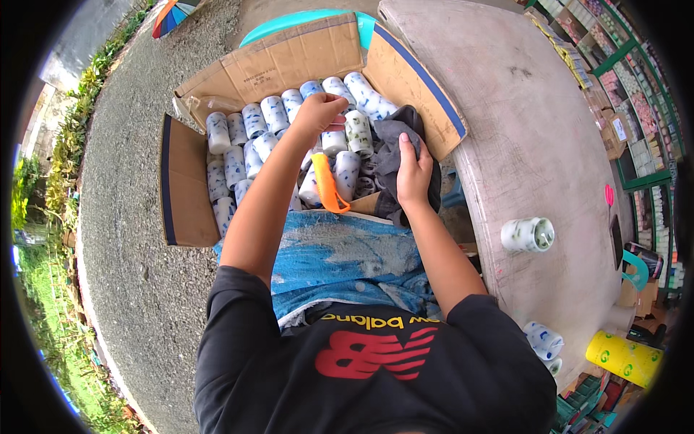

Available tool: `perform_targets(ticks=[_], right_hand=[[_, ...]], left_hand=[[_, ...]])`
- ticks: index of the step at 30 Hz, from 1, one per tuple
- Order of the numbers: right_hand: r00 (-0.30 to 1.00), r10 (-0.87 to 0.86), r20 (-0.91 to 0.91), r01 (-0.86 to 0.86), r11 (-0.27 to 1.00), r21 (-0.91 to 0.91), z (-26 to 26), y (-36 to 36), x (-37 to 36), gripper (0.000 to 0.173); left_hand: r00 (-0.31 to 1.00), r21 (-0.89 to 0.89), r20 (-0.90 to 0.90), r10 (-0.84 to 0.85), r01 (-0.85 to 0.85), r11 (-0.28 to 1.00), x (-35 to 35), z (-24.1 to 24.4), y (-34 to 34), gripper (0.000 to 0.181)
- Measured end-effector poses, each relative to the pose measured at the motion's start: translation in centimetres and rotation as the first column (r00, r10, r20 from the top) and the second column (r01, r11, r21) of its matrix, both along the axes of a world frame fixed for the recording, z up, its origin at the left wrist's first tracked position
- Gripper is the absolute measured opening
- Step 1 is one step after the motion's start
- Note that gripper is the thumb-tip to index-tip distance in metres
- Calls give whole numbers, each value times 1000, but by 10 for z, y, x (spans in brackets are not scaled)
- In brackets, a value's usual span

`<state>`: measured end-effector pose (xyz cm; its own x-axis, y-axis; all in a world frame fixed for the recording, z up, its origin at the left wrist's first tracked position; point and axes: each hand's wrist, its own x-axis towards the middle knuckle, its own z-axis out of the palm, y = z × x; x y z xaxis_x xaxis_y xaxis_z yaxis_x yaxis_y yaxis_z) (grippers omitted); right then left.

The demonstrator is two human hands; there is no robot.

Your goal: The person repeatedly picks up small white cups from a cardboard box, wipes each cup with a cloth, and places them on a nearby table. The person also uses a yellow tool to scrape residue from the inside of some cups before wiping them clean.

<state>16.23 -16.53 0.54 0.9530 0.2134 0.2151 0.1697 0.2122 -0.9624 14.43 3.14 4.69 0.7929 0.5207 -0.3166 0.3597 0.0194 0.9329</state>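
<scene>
An open cardboard box [271,62] in front of me holds rows of white pillar candles with blue flecks [274,113]. My left hand [323,113] hovers over the candles with its fingers bent together; whether something small is pinched there, I cannot tell. Just right of it stands a white candle with green flecks [358,133]. My right hand [415,172] grips a dark grey cloth [386,146] bunched at the box's right side. An orange plastic tool [327,184] with a looped end lies on the candles near my lap.
At my right is a long pale table [564,173] bearing a green-flecked candle [527,234], blue-flecked candle [543,340], pink-handled scissors [609,194] and yellow roll [624,358]. Stocked green shelves [623,97] stand beyond. A blue towel [347,255] covers my lap; gravel [130,217] lies left.
</scene>
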Motion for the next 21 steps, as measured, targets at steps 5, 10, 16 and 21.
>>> perform_targets(ticks=[5, 10, 16, 21], right_hand=[[963, -184, -198, 230, 941, 247, 8, 14, 0, 46], [952, -32, -303, 206, 799, 564, 13, -5, 1, 48], [967, 65, -248, 99, 799, 594, 10, -9, 2, 41], [959, 171, -225, -22, 840, 543, 7, -12, 4, 40]], left_hand=[[982, 457, 78, -172, 118, 882, 10, -21, -18, 67], [951, 699, -98, -294, 276, 659, 9, -21, -45, 74], [931, 860, 6, -365, 181, 478, -13, -22, -37, 64], [963, 833, 3, -268, 146, 533, -36, -13, -32, 61]])
